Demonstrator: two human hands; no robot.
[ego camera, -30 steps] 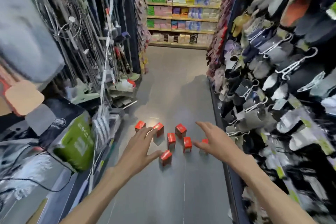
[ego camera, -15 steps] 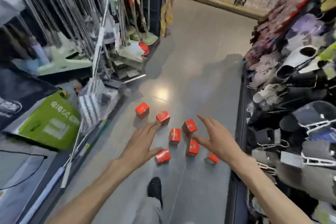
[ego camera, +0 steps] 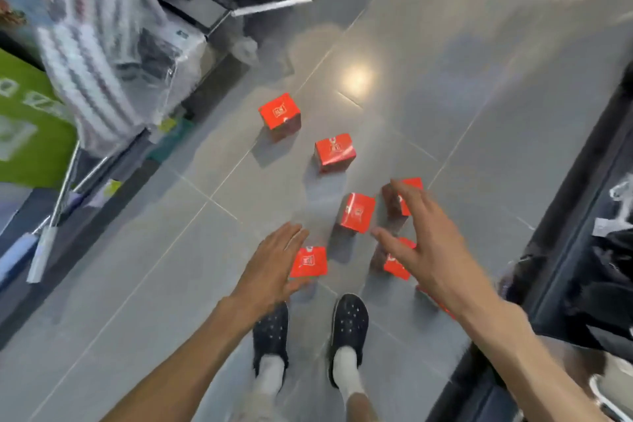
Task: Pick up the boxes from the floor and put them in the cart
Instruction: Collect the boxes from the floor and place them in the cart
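While the small red boxes (ego camera: 279, 112) lie spread out on the grey floor (ego camera: 171, 250), both hands reach down over them. The left hand (ego camera: 270, 267) has its fingers straight and close together, right beside one box and holding nothing. The right hand (ego camera: 428, 243) has its fingers spread apart above two boxes. Two dark shoes (ego camera: 348, 319) stand just behind the nearest boxes.

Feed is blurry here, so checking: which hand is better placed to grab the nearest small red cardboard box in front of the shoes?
Left, probably. The left hand hovers open right beside the small red cardboard box nearest the black shoes. The right hand is spread over other red boxes further right.
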